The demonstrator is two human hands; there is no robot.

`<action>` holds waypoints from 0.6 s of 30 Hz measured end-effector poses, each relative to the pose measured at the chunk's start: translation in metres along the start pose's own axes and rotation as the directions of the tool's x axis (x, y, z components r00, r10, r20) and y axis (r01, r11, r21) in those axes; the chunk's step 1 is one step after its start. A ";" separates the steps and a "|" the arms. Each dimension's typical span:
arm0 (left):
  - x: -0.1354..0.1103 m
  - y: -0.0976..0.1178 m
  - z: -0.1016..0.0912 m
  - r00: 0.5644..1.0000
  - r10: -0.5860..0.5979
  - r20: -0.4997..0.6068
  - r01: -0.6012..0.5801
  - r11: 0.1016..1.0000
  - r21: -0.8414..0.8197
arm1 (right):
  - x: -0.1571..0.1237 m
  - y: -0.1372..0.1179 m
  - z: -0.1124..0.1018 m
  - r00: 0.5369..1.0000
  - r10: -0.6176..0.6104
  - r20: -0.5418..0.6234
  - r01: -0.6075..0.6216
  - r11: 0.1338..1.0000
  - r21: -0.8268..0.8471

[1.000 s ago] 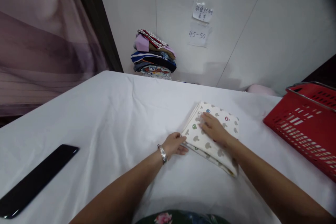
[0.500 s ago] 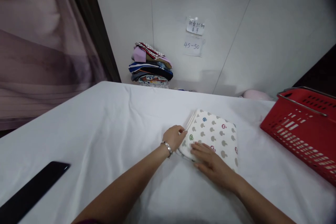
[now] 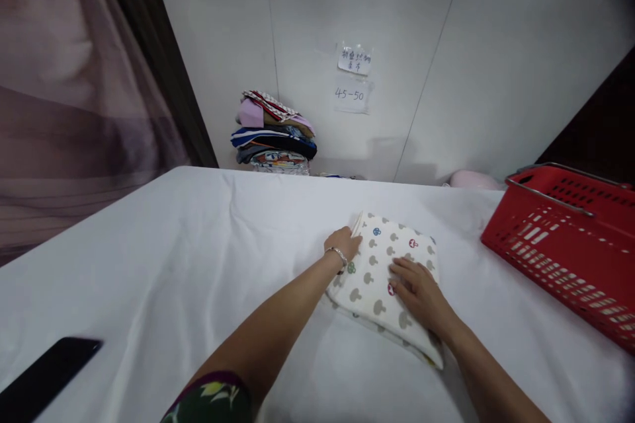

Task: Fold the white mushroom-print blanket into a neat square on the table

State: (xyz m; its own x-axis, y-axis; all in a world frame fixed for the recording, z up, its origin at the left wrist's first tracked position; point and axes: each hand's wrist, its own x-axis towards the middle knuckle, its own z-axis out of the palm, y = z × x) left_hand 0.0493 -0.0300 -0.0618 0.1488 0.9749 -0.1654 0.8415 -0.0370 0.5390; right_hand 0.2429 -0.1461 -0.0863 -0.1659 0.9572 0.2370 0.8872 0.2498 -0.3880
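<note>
Folded white mushroom-print cloth (image 3: 372,294) lies inside the white-draped tabletop's (image 3: 278,225) far edge; right hand (image 3: 417,287) spread atop, left hand (image 3: 342,242) curled alongside, grip unclear.

Single head-worn view, facing forward and down, near white cloth (image 3: 258,231), pale wall (image 3: 317,13) beyond

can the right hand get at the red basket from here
Probably yes: the right hand rests on the folded cloth, and only white sheet shows between cloth and red basket.
</note>
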 end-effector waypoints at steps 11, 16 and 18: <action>0.003 -0.009 0.000 1.000 0.009 0.008 -0.009 0.998 0.067 | 0.002 0.004 0.000 0.998 0.031 -0.049 -0.031 1.000 -0.004; 0.013 0.011 -0.007 1.000 0.024 0.000 -0.024 0.995 0.100 | 0.002 0.002 0.003 0.997 0.009 -0.070 -0.011 1.000 -0.023; 0.018 0.019 -0.005 1.000 0.023 -0.012 -0.021 0.994 0.111 | 0.003 0.002 0.003 0.998 0.007 -0.067 -0.009 1.000 -0.028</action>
State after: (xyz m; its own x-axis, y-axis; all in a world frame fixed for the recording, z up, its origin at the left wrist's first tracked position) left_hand 0.0654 -0.0118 -0.0509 0.1616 0.9765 -0.1426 0.8907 -0.0821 0.4470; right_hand 0.2430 -0.1427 -0.0890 -0.1303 0.9470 0.2936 0.9002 0.2371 -0.3653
